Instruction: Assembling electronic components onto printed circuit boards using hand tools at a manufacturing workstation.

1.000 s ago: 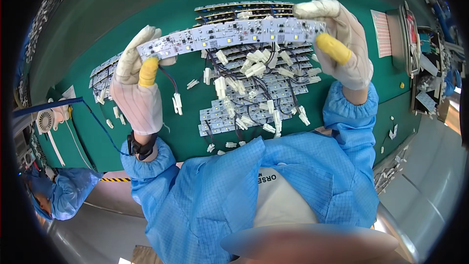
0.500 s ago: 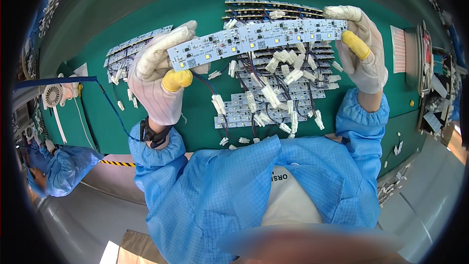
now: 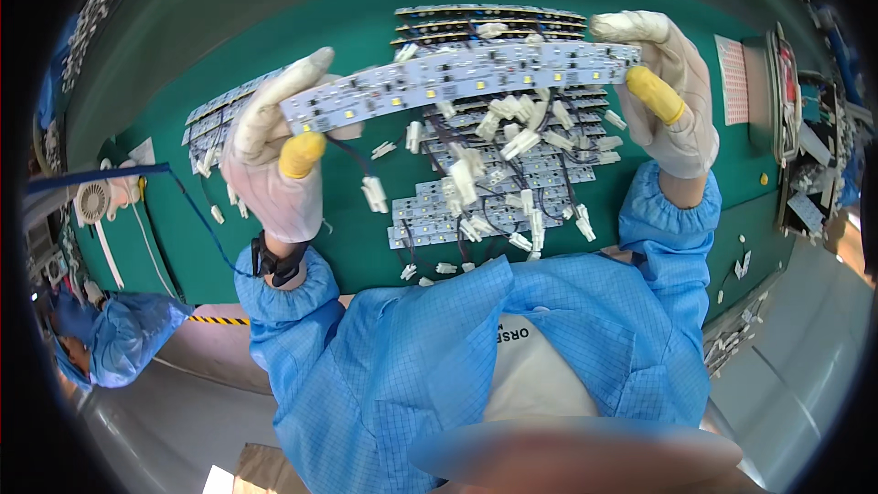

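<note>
Our left hand (image 3: 273, 160) and right hand (image 3: 675, 101) pinch opposite ends of 1 white circuit strip (image 3: 457, 78) above the green bench (image 3: 361, 252), toward its far edge; we judge this a holding step, any next move calling for steady ends.

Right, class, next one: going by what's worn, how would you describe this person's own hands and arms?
The left hand and right hand wear thin, whitish, faintly striped gloves, with a yellow cover on each thumb. The light blue sleeves have a fine dark grid and gathered cuffs. A black band circles the left wrist, with a thin blue cord attached.
</note>
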A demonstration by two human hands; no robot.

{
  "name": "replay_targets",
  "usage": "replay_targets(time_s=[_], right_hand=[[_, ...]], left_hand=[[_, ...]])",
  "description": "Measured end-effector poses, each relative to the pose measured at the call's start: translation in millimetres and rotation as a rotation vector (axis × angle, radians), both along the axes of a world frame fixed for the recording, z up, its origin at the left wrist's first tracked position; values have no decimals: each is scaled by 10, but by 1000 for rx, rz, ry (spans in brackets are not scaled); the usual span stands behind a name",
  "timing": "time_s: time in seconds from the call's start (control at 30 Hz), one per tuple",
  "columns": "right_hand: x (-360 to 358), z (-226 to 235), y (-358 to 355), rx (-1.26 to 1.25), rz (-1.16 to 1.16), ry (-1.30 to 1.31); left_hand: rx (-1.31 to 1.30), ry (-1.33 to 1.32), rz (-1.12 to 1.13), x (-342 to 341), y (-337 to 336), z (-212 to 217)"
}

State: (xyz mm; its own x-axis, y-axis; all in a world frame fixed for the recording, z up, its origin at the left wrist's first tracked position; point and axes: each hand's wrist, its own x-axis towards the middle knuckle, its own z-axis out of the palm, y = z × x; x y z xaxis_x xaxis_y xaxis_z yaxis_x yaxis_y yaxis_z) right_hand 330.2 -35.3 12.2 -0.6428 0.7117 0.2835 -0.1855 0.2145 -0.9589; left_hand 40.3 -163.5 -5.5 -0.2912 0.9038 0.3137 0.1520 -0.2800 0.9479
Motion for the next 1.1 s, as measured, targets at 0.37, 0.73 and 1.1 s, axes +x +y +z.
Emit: replay_targets(time_s=[0.37, 0.73, 1.1], right_hand=[[-31, 95, -49, -27, 86, 104], [-23, 14, 29, -39, 75, 113], [-41, 50, -32, -102, 89, 48]], left_hand=[[-215, 353, 144, 13, 171, 2], [24, -104, 119, 17, 62, -83], [-251, 125, 136, 18, 137, -20]])
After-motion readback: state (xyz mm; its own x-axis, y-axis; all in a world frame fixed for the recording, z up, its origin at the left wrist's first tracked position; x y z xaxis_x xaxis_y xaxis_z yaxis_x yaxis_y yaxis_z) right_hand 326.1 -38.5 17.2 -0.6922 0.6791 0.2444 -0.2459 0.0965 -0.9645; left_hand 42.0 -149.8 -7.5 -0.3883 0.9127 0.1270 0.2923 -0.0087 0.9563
